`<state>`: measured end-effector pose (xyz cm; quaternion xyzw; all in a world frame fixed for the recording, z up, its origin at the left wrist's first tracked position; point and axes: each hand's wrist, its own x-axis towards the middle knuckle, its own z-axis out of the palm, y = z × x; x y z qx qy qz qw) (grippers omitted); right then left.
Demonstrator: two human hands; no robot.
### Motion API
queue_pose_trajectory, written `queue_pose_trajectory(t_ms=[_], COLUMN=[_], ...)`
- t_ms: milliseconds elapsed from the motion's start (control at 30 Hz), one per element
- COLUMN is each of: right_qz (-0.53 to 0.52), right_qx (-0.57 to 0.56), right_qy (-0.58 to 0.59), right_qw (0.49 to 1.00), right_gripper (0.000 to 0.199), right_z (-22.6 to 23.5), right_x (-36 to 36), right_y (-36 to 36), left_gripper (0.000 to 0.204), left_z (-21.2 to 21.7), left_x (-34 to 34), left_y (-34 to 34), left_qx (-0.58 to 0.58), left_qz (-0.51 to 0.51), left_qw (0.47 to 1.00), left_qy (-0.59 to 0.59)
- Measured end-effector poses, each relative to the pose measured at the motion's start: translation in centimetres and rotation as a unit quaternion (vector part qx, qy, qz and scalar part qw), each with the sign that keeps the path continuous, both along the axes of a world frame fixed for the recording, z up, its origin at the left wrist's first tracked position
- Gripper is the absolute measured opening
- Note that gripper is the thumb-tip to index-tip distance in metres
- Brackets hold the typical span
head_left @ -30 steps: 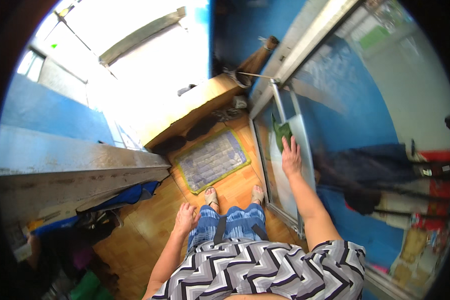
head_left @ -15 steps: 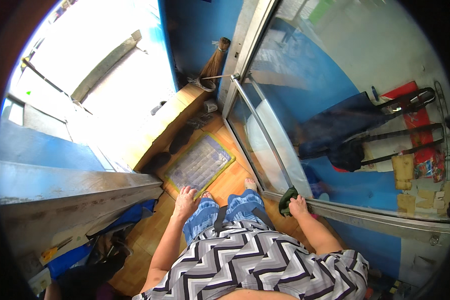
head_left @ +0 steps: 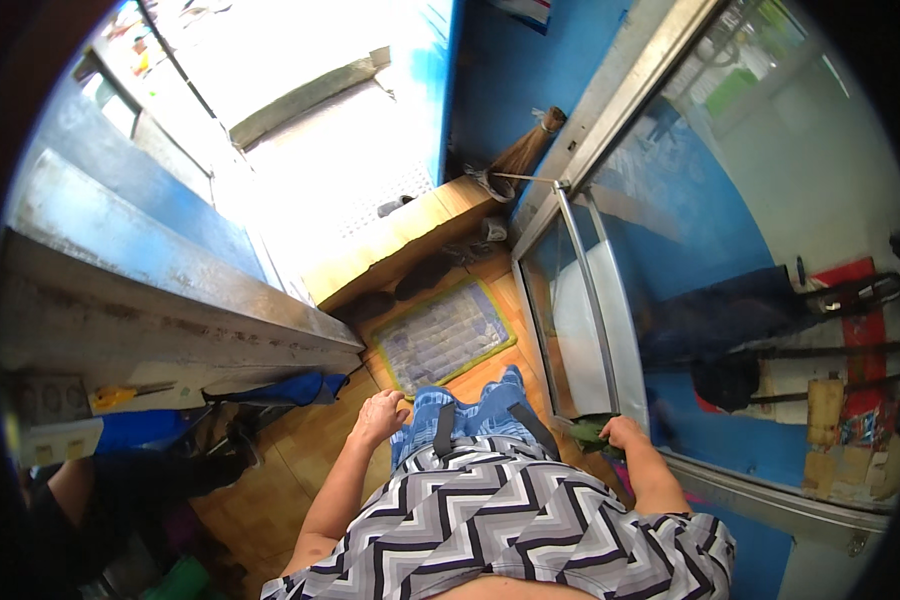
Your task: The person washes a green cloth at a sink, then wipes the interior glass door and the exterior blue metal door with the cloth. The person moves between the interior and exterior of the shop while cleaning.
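My right hand (head_left: pixel 622 433) is closed on a crumpled dark green cloth (head_left: pixel 588 432), close to the lower end of the glass door's metal handle (head_left: pixel 592 285). Whether the cloth touches the door frame, I cannot tell. Beside my left thigh hangs my left hand (head_left: pixel 381 415), its fingers loosely bent and a little apart, with nothing seen in it. The framed glass door (head_left: pixel 660 235) stands at my right. Ahead of my legs a grey floor mat (head_left: pixel 445 335) with a yellow-green border lies on the tiles.
A wooden step (head_left: pixel 410 245) crosses the bright doorway, with dark shoes (head_left: pixel 423 277) along its foot. A straw broom (head_left: pixel 530 145) leans in the corner by the door. On the left, a worn ledge (head_left: pixel 170 310) runs above blue bags (head_left: pixel 305 390) and other stored things.
My view has turned, and the doorway and mat now sit farther right in it. The cloth in my right hand has shifted relative to the door handle. My left hand stays near my thigh.
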<state>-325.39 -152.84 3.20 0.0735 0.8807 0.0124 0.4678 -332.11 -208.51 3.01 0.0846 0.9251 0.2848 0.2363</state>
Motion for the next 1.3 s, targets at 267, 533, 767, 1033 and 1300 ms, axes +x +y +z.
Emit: queue_pose_trajectory(t_ms=[267, 533, 767, 1033, 1300], right_qz=[0.008, -0.022, 0.116, 0.418, 0.522], right_qx=[0.039, 0.059, 0.071, 0.014, 0.030], right_qy=[-0.053, -0.081, -0.122, 0.098, 0.062], right_qw=[0.998, 0.995, 0.983, 0.903, 0.850], right_gripper=[0.035, 0.026, 0.026, 0.025, 0.025], right_z=[-1.2, -2.9, -7.3, -6.7, -3.9], right_x=[-1.6, -2.0, -9.3, -20.6, -21.6], right_y=[0.6, 2.3, -1.6, -6.8, -8.6], left_gripper=[0.034, 0.034, 0.038, 0.039, 0.033], left_z=[1.1, 1.6, 1.5, 2.2, 6.1], left_x=[1.2, 1.8, -1.1, -11.0, -18.8], left_y=[-0.5, -2.5, -2.4, 2.3, 4.5], left_qx=[0.025, 0.017, 0.003, -0.004, 0.050], left_qz=[0.054, 0.122, 0.107, 0.049, 0.098], left_qw=[0.998, 0.990, 0.994, 0.998, 0.990], left_qy=[0.033, 0.062, -0.016, -0.030, 0.084])
